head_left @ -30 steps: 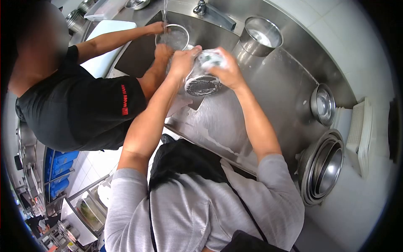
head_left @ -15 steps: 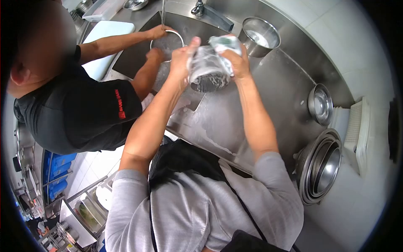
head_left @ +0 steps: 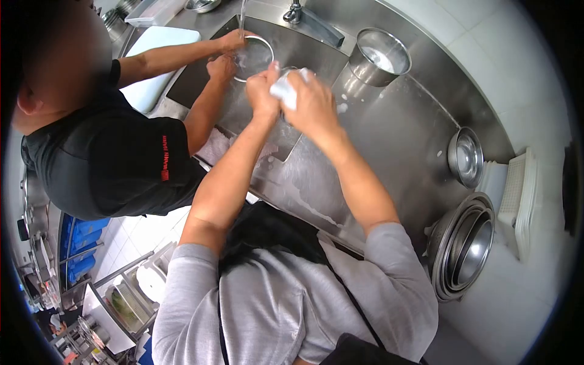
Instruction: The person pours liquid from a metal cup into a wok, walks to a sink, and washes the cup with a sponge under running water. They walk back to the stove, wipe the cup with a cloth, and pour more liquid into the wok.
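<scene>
My left hand [head_left: 263, 94] is closed on a soapy metal container, its thumb pointing up. That container is now mostly hidden behind my hands, with just a bit of its rim showing above them. In my right hand [head_left: 313, 103] is a white, foamy cloth [head_left: 283, 92], pressed against the container. Both hands are held close together above the right edge of the sink basin [head_left: 328, 58]. Close by on the left, a co-worker's hands [head_left: 222, 66] hold a round vessel with a pale rim [head_left: 273, 55] beneath running water.
A deep metal pot [head_left: 380, 70] stands on the steel counter [head_left: 389, 146] at the back. To the right are a small metal bowl [head_left: 465, 157], nested bowls [head_left: 435, 261] and white plastic baskets [head_left: 517, 188]. The co-worker's black sleeve [head_left: 143, 146] is at my left. A white board [head_left: 152, 58] lies beyond.
My right hand has moved left and inward with the cloth, towards my left hand. The container has turned, so its soapy end no longer shows. The co-worker's lower hand has shifted slightly up and left.
</scene>
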A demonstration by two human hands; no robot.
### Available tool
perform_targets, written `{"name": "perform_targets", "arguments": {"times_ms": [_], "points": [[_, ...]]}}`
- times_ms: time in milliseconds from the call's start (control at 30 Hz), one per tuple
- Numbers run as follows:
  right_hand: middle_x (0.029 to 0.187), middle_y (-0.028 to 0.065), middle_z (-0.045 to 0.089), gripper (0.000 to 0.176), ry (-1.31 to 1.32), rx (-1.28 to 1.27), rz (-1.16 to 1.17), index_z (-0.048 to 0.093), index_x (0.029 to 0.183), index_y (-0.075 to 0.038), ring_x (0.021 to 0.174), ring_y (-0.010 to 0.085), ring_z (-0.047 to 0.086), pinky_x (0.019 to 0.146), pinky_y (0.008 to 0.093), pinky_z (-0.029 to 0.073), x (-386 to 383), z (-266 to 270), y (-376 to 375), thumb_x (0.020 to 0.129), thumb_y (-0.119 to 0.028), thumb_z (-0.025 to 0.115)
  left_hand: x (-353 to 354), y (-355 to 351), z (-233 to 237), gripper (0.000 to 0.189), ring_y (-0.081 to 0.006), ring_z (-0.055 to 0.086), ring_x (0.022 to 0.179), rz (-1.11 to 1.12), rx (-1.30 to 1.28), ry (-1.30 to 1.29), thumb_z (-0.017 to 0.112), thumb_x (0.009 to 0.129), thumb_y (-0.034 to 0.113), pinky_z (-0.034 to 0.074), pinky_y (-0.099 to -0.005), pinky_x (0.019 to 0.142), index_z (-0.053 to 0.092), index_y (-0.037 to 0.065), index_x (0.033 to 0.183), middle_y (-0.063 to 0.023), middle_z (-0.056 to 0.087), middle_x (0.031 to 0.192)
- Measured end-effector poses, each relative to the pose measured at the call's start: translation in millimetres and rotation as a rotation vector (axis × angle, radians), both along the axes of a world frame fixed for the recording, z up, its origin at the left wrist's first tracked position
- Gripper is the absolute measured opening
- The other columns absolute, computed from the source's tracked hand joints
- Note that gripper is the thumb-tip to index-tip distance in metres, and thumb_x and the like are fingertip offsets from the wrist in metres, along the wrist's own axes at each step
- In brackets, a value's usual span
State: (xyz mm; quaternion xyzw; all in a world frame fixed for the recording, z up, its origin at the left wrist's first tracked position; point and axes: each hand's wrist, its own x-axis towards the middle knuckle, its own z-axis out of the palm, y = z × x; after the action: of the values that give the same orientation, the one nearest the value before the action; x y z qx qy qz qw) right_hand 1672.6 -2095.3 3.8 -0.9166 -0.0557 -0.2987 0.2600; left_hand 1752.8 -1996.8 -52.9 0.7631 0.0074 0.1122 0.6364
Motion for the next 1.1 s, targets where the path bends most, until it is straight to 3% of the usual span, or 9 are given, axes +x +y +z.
{"name": "perform_targets", "arguments": {"times_ms": [33,167,333,400,500,600,700,800,1100], "points": [[0.084,0.016,0.069,0.024,-0.235,-0.043,0.095,0.064,0.094,-0.007,0.08,0.0356,0.069,0.072,0.0454,0.053,-5,-6,1,0.076,-0.017,0.076,9,3,-3,0.053,-0.0133,0.046,0.048,0.021,-0.029,0.063,0.066,0.093,0.041,0.038,-0.0387,0.049,0.066,-0.002,0.062,-0.0063,0.055,0.05],[0.088,0.0163,0.067,0.025,0.011,0.759,-0.061,0.061,0.093,-0.005,0.085,0.033,0.068,0.073,0.0399,0.053,13,-13,-37,0.076,-0.016,0.076,-9,-13,-16,0.04,-0.0151,0.056,0.058,-0.012,-0.717,0.379,0.068,0.094,0.035,0.043,-0.0346,0.05,0.065,-0.001,0.077,-0.0055,0.064,0.071],[0.129,0.0266,0.057,0.048,-0.369,0.277,-0.024,0.061,0.117,-0.002,0.124,0.0467,0.051,0.106,0.0478,0.04,-10,-41,2,0.072,-0.011,0.074,-9,-20,14,0.036,-0.0266,0.069,0.076,0.149,-0.923,0.451,0.065,0.095,0.033,0.056,-0.0442,0.066,0.063,-0.003,0.098,-0.0133,0.067,0.093],[0.126,0.0231,0.06,0.043,-0.442,0.406,-0.057,0.061,0.116,0.0,0.114,0.0394,0.059,0.098,0.0457,0.046,2,-61,-12,0.076,-0.013,0.074,-5,-13,7,0.037,-0.0274,0.069,0.078,0.118,-0.918,0.466,0.065,0.095,0.034,0.056,-0.0463,0.068,0.063,-0.003,0.1,-0.0147,0.068,0.095],[0.105,0.0063,0.068,0.041,0.163,1.346,-0.149,0.063,0.116,-0.006,0.1,0.0201,0.064,0.095,0.0395,0.048,29,-79,-71,0.086,-0.031,0.075,-7,2,-8,0.035,-0.0326,0.069,0.089,-0.109,-1.066,0.543,0.061,0.098,0.032,0.057,-0.0511,0.08,0.063,-0.002,0.104,-0.0172,0.069,0.102],[0.115,0.0087,0.068,0.056,0.595,2.034,0.043,0.061,0.124,-0.007,0.107,0.0219,0.064,0.097,0.0381,0.048,14,-47,-69,0.083,-0.041,0.078,-5,-3,-2,0.033,-0.0354,0.068,0.099,-0.284,-1.216,0.625,0.056,0.098,0.026,0.056,-0.0553,0.089,0.062,-0.003,0.113,-0.0192,0.068,0.109],[0.122,0.0096,0.066,0.059,0.537,2.056,0.59,0.059,0.128,-0.006,0.112,0.0242,0.063,0.101,0.0413,0.047,1,-72,-53,0.083,-0.038,0.078,-1,-4,-19,0.034,-0.0341,0.069,0.1,-0.351,-1.335,0.579,0.051,0.099,0.022,0.057,-0.0523,0.089,0.063,-0.003,0.117,-0.0181,0.068,0.112],[0.123,0.0085,0.066,0.056,0.548,1.968,0.656,0.058,0.129,-0.007,0.112,0.0253,0.063,0.101,0.0429,0.047,-3,-77,-60,0.083,-0.031,0.078,19,12,-40,0.034,-0.0308,0.069,0.1,-0.521,-1.256,0.666,0.044,0.101,0.023,0.058,-0.0499,0.088,0.062,0.002,0.12,-0.016,0.068,0.115],[0.106,0.006,0.067,0.04,0.331,1.311,0.341,0.061,0.117,-0.002,0.098,0.013,0.064,0.086,0.0311,0.052,-4,-20,-47,0.08,-0.008,0.075,-44,15,32,0.06,-0.0264,0.059,0.116,-0.46,-0.485,0.393,0.061,0.093,0.044,0.051,-0.0429,0.087,0.043,0.014,0.142,-0.0109,0.057,0.133]]}}
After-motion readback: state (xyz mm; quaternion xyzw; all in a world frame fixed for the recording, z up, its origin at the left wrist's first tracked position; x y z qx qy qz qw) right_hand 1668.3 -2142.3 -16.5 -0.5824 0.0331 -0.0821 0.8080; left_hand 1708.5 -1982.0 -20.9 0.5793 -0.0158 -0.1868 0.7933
